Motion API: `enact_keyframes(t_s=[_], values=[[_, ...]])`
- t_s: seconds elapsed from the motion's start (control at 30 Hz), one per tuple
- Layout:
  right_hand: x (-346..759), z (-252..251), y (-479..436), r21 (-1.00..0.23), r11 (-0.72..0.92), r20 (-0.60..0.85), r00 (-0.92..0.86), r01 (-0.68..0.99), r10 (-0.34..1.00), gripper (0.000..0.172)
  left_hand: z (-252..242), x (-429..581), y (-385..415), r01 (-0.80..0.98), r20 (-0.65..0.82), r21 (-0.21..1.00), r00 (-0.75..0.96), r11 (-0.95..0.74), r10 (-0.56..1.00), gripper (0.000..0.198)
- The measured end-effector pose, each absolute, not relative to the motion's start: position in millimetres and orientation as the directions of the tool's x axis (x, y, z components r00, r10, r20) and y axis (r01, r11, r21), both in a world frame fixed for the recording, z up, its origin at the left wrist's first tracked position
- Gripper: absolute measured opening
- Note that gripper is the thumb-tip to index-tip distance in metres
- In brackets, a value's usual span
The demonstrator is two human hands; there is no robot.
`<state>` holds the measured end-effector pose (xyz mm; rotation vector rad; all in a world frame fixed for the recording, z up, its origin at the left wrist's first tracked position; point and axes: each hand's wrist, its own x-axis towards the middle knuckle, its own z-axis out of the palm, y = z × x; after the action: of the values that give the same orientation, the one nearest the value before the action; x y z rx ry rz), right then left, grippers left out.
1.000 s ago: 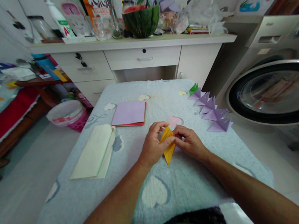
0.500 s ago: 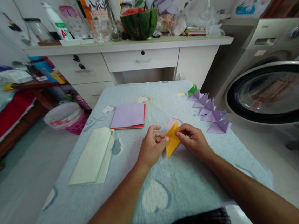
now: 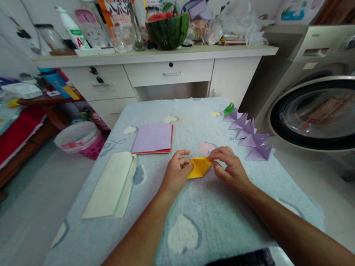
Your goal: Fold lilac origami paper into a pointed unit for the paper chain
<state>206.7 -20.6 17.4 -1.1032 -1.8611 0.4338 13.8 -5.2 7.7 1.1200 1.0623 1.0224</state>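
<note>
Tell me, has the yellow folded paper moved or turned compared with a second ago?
Yes. The yellow folded paper, pinched between the left hand and right hand, stood on end before; now it lies flatter and sideways, nearer the pink heart on the table cover.

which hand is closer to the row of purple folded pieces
Right. The right hand is just left of the purple folded pieces, apart from them. The left hand is farther left, across the yellow paper.

My yellow folded paper (image 3: 199,167) lay on the pale blue, white-heart cloth (image 3: 204,214) near purple folded pieces (image 3: 250,136).
</note>
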Motion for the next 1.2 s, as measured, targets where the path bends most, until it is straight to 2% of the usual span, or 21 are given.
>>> enact_keyframes(t_s=[0.1, 0.27, 0.43, 0.63, 0.7, 0.83, 1.03, 1.2], values=[[207.9, 16.3, -18.8, -0.501, 0.561, 0.592, -0.212, 0.659, 0.778, 0.025, 8.3, 13.4, -5.0, -0.028, -0.121, 0.991, 0.242, 0.132, 0.963, 0.039], [206.2, 12.3, -20.3, -0.411, 0.616, 0.479, -0.416, 0.672, 0.773, 0.049, 2.8, 13.6, -6.8, 0.088, -0.085, 0.994, 0.32, 0.06, 0.944, 0.034], [206.4, 12.3, -20.5, -0.425, 0.649, 0.458, -0.468, 0.632, 0.756, 0.029, 2.9, 13.5, -7.0, 0.086, -0.097, 0.994, 0.331, 0.072, 0.939, 0.032], [215.6, 11.7, -10.8, -0.5, 0.648, 0.511, -0.409, 0.574, 0.756, 0.021, 3.1, 11.6, -2.3, 0.028, -0.023, 0.999, 0.052, 0.022, 0.998, 0.046], [218.6, 13.2, -8.7, -0.537, 0.616, 0.501, -0.369, 0.577, 0.783, 0.017, 0.5, 10.8, -1.0, 0.034, -0.021, 0.999, 0.007, 0.021, 1.0, 0.047], [223.8, 23.3, -9.1, -0.535, 0.551, 0.506, -0.28, 0.64, 0.816, 0.01, -4.3, 10.6, 0.6, 0.062, -0.028, 0.998, 0.012, 0.027, 1.0, 0.045], [234.8, 47.2, -12.1, -0.507, 0.471, 0.542, -0.159, 0.722, 0.825, 0.01, -4.7, 12.3, 0.2, 0.168, -0.006, 0.986, 0.091, -0.01, 0.996, 0.045], [243.0, 58.8, -12.9, -0.458, 0.359, 0.447, -0.138, 0.813, 0.884, 0.008, -8.0, 12.9, -1.5, 0.267, 0.031, 0.961, 0.155, -0.072, 0.987, 0.04]])
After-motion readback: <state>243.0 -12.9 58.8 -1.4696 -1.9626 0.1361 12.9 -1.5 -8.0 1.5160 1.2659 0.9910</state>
